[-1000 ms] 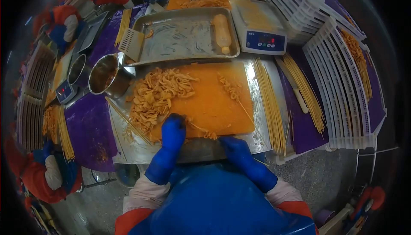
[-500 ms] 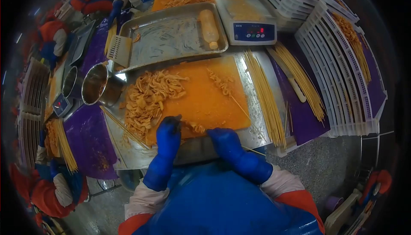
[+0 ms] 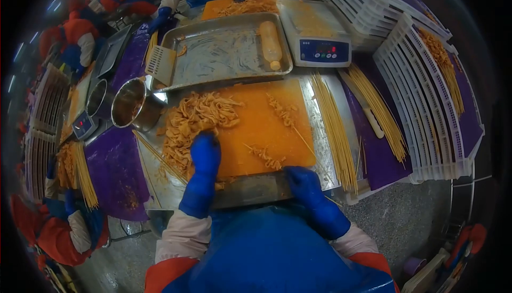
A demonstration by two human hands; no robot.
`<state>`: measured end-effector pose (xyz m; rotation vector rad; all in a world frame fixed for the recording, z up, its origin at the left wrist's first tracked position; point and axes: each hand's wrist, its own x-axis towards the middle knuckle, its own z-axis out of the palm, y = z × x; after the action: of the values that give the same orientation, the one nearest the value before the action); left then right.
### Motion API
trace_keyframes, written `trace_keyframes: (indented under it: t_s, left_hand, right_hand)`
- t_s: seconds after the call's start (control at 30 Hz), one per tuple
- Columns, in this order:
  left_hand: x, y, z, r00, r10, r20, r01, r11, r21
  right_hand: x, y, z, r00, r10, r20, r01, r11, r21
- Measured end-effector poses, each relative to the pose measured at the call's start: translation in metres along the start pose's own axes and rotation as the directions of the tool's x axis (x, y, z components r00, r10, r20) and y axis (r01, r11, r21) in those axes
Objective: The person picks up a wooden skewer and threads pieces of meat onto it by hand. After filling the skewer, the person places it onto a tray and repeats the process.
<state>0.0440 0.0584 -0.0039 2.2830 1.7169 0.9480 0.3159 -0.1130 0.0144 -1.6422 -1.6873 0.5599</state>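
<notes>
At the back the scale (image 3: pixel 320 39) shows red digits, too small to read. The person's left hand (image 3: pixel 205 153), blue glove, sits palm-down on the near edge of the strip pile (image 3: pixel 197 114) on the orange board (image 3: pixel 256 127); fingertips buried, so can't tell its grip. The right hand (image 3: pixel 302 181) curls at the bench (image 3: pixel 250 190) front edge, off the board's corner; can't tell if it holds anything. A loaded skewer (image 3: pixel 268 159) lies btwn the hands. Right of the board bare sticks (image 3: pixel 333 125), left a pot (image 3: pixel 129 103), behind a tray (image 3: pixel 224 50) w/ bottle (image 3: pixel 271 41).
</notes>
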Motion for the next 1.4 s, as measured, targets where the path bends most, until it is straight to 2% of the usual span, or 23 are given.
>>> trace_keyframes:
  t_s: [0.07, 0.1, 0.2, 0.3, 0.43, 0.53, 0.63, 0.7, 0.73, 0.83, 0.93, 1.03, 1.1, 1.2, 1.3, 1.4]
  left_hand:
    - [-0.014, 0.019, 0.005, 0.990, 0.107, 0.089, -0.109, 0.994, 0.022]
    - [-0.025, 0.020, 0.010, 0.969, 0.157, 0.191, -0.159, 0.987, -0.007]
    - [-0.046, 0.046, -0.003, 0.978, 0.132, 0.163, -0.087, 0.962, -0.258]
    - [-0.049, 0.040, -0.014, 0.986, -0.051, 0.160, 0.091, 0.963, -0.255]
    - [-0.042, 0.032, -0.027, 0.969, -0.048, 0.243, 0.059, 0.998, -0.037]
    - [-0.029, 0.036, -0.025, 0.991, 0.074, 0.107, -0.088, 0.988, 0.124]
    - [-0.014, 0.064, -0.039, 0.994, 0.086, 0.060, -0.079, 0.990, -0.114]
    - [-0.023, 0.086, -0.033, 0.974, 0.192, 0.120, -0.154, 0.951, -0.267]
    - [-0.031, 0.099, -0.026, 0.957, 0.194, 0.217, -0.102, 0.921, -0.375]
    - [-0.050, 0.102, 0.006, 0.908, 0.289, 0.304, -0.183, 0.925, -0.332]
    - [-0.047, 0.092, 0.001, 0.915, 0.266, 0.303, -0.158, 0.928, -0.338]
    - [-0.012, 0.066, -0.011, 0.979, 0.118, 0.165, -0.063, 0.950, -0.306]
    - [0.021, 0.043, -0.012, 0.991, 0.085, 0.101, -0.060, 0.972, -0.227]
    - [0.062, 0.038, -0.002, 0.981, 0.177, -0.077, -0.191, 0.945, -0.266]
    - [0.072, 0.004, 0.037, 0.975, 0.031, 0.219, -0.032, 0.999, -0.001]
    - [0.033, 0.035, 0.041, 0.933, 0.047, 0.357, 0.078, 0.942, -0.327]
  right_hand:
    - [-0.001, -0.005, -0.006, 1.000, 0.007, -0.008, -0.007, 0.999, 0.034]
    - [-0.003, -0.008, -0.010, 1.000, 0.007, -0.016, -0.006, 0.998, 0.057]
    - [-0.007, -0.001, -0.020, 1.000, 0.002, 0.012, -0.003, 0.999, 0.053]
    - [-0.019, 0.007, -0.023, 0.998, 0.055, 0.037, -0.056, 0.998, 0.028]
    - [-0.016, -0.006, -0.028, 0.994, 0.089, 0.063, -0.092, 0.994, 0.052]
    - [-0.015, 0.001, -0.019, 0.997, 0.071, 0.042, -0.071, 0.997, -0.004]
    - [-0.014, 0.004, -0.017, 0.998, 0.052, 0.022, -0.052, 0.999, -0.015]
    - [-0.012, 0.003, -0.012, 0.999, 0.049, 0.008, -0.049, 0.999, 0.001]
    - [-0.012, 0.003, -0.010, 0.999, 0.046, 0.001, -0.046, 0.999, 0.007]
    - [-0.010, 0.004, -0.003, 1.000, 0.008, 0.002, -0.008, 0.999, -0.037]
    - [-0.012, 0.001, -0.014, 0.999, 0.050, 0.002, -0.050, 0.999, 0.000]
    - [-0.017, 0.012, -0.023, 0.991, 0.131, 0.020, -0.131, 0.991, 0.014]
    - [-0.012, 0.005, -0.024, 0.989, 0.146, 0.011, -0.146, 0.987, 0.065]
    - [-0.004, -0.005, -0.021, 0.991, 0.134, 0.013, -0.134, 0.989, 0.066]
    - [-0.003, -0.004, -0.017, 0.994, 0.109, -0.017, -0.107, 0.991, 0.081]
    - [-0.003, 0.003, -0.024, 0.987, 0.149, -0.058, -0.139, 0.979, 0.146]
